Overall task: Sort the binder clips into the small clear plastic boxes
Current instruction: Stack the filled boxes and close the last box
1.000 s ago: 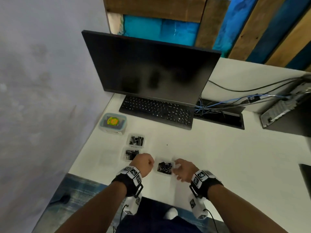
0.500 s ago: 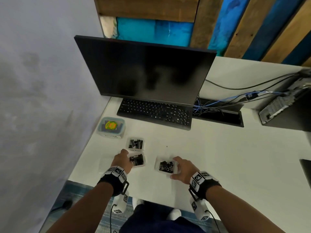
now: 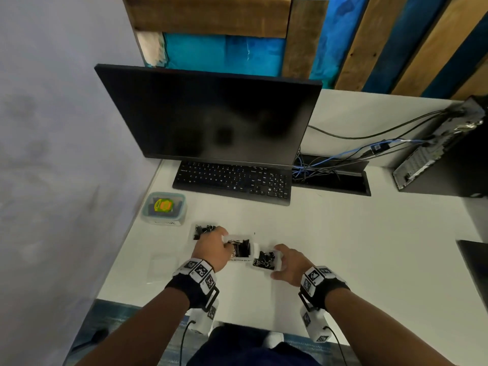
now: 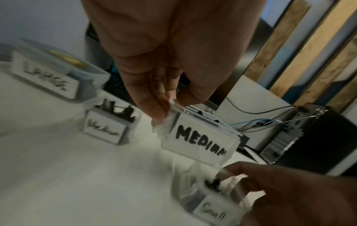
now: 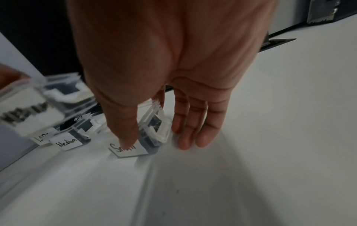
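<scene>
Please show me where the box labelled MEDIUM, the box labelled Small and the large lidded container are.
MEDIUM box (image 4: 201, 143): left wrist view, on its white label.
Small box (image 5: 125, 150): right wrist view, on its label.
Large lidded container (image 3: 163, 208): head view, on its lid.

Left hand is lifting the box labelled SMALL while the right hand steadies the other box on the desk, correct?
Not quite. The left hand pinches the box labelled MEDIUM, as the left wrist view shows. The right hand does steady the other box, marked Small, on the desk.
</scene>
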